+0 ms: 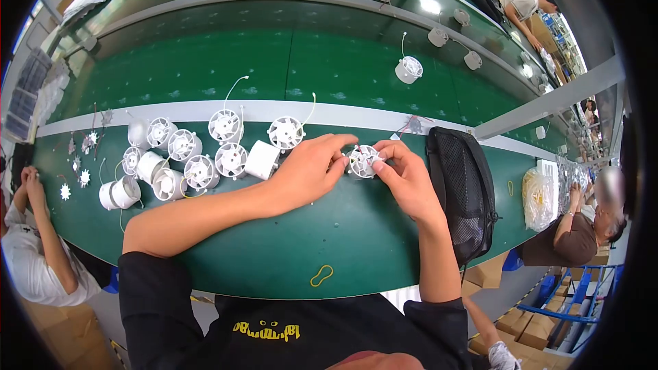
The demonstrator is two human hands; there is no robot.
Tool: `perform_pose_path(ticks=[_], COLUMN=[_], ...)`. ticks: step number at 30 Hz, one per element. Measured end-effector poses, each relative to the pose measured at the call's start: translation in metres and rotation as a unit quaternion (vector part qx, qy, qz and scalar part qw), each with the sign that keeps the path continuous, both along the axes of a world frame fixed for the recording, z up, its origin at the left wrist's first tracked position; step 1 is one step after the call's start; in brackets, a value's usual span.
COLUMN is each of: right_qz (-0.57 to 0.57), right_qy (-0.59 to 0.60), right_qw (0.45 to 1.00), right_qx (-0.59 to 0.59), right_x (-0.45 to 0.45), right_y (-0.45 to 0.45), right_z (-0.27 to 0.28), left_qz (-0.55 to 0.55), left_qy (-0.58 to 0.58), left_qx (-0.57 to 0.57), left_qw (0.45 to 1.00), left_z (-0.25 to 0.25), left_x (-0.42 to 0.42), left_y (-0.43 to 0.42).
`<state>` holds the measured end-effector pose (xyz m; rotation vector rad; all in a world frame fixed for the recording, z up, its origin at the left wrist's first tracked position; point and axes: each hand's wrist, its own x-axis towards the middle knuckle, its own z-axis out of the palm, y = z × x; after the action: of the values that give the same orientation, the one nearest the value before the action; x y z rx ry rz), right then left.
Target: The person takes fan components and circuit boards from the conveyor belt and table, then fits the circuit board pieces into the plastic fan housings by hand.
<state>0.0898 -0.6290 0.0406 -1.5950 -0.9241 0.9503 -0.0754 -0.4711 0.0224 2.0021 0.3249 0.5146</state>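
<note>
At the far left of the green tabletop (288,247), a co-worker's hands (31,181) are raised near small white star-shaped pieces (84,177). Next comes a group of white round housings (184,144) (some upright with spokes showing, some on their sides). Just right of these, the left hand (312,168) has its fingers bent at the left side of the spoked white housing (362,162); whether they grip it, I cannot tell. That housing is between both hands, above the tabletop's middle, and the right hand (408,178) pinches its right edge between thumb and fingers. A yellow loop (321,276) lies nearer the body. Beside the right forearm sits a black mesh bag (462,195), with a clear plastic bag (539,199) farther right.
</note>
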Motion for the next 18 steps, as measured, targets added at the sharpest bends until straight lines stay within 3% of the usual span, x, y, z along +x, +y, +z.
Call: perform_pose_path(ticks=[12,16,18], right_qz=[-0.057,-0.067,-0.069], right_qy=[-0.084,-0.109,-0.115], right_qw=[0.993,0.990,0.990], right_qx=[0.062,0.052,0.049], right_x=[-0.012,-0.014,-0.014], right_y=[0.006,0.005,0.006], right_z=[-0.007,-0.005,-0.005], left_qz=[-0.018,0.015,0.014], left_qy=[0.135,0.017,0.024], left_qx=[-0.039,0.061,0.076], left_qw=[0.990,0.998,0.997], left_z=[0.017,-0.008,-0.004], left_x=[0.001,0.004,0.002], left_y=[0.006,0.005,0.006])
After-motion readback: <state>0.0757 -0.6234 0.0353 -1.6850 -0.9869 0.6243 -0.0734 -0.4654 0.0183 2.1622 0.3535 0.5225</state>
